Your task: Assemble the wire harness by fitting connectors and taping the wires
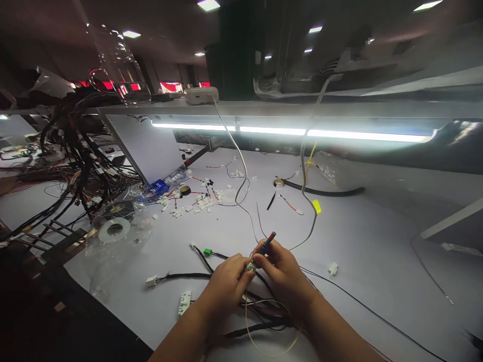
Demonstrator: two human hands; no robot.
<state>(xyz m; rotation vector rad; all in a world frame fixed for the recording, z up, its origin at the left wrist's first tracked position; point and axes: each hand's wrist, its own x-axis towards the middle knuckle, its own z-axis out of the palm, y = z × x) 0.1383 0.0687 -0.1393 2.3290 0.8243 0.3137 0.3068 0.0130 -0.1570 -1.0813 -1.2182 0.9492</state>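
My left hand (229, 281) is closed on a small pale connector (250, 267) in the lower middle of the head view. Close against it on the right, my right hand (281, 266) holds a thin blue tool with a red-orange end (268, 242), tilted up to the right. The tool's lower tip is hidden by the fingers. A thin yellow wire (247, 322) loops below the hands. Under them lie black sleeved cables (188, 275), one with a white plug (151, 281), another with a green plug (208, 252). A wide white connector (184, 302) sits beside my left wrist.
Loose white connectors (204, 202) lie behind on the left, near a plastic bottle (156, 188) and a bag (113, 251). A black pen (270, 201), a tape roll (278, 183) and a black tube (332, 192) lie farther back. Bundled wires (75, 136) hang at the left.
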